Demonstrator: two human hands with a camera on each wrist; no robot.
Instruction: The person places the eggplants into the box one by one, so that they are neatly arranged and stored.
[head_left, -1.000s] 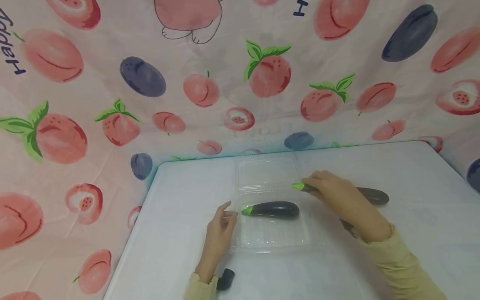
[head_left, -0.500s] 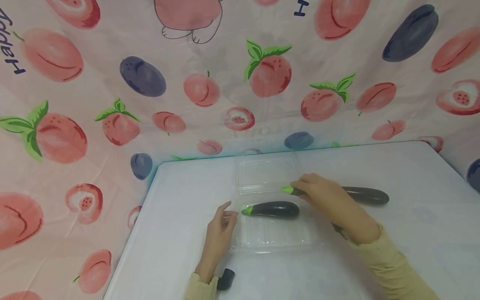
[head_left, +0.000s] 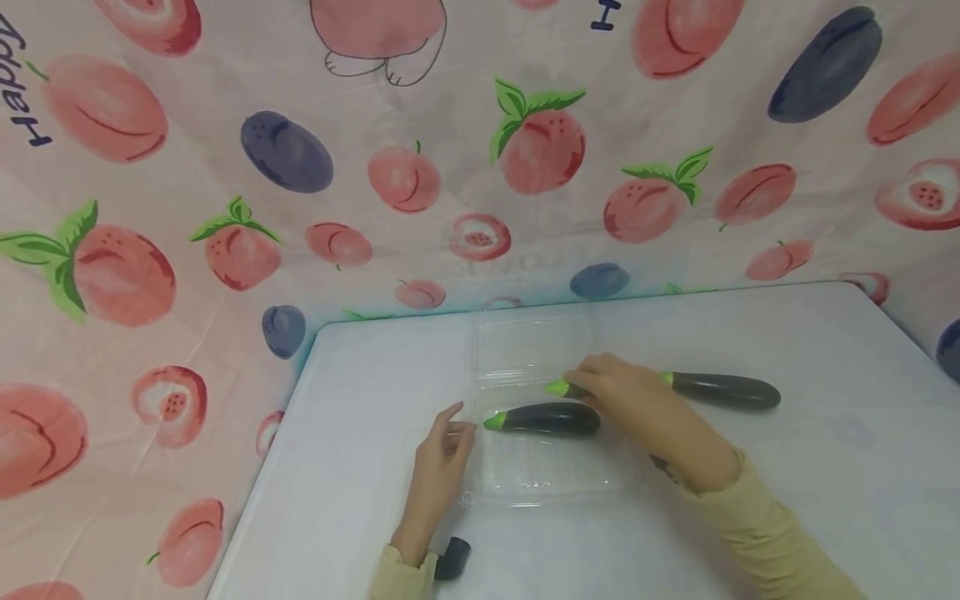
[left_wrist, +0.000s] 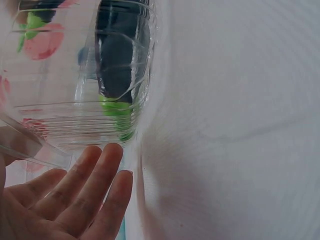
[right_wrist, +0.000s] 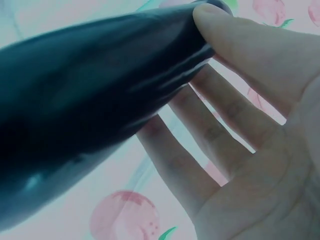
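The right hand (head_left: 637, 404) pinches a slanting eggplant (right_wrist: 100, 90), green tip (head_left: 557, 388) over the clear box (head_left: 555, 482); the left hand (head_left: 441, 457), fingers apart, is beside the box.

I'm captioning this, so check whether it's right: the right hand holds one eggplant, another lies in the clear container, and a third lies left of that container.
One slip: in the head view, the third eggplant lies to the right of the clear container, not the left. The right hand does hold one eggplant, and another eggplant lies in it.
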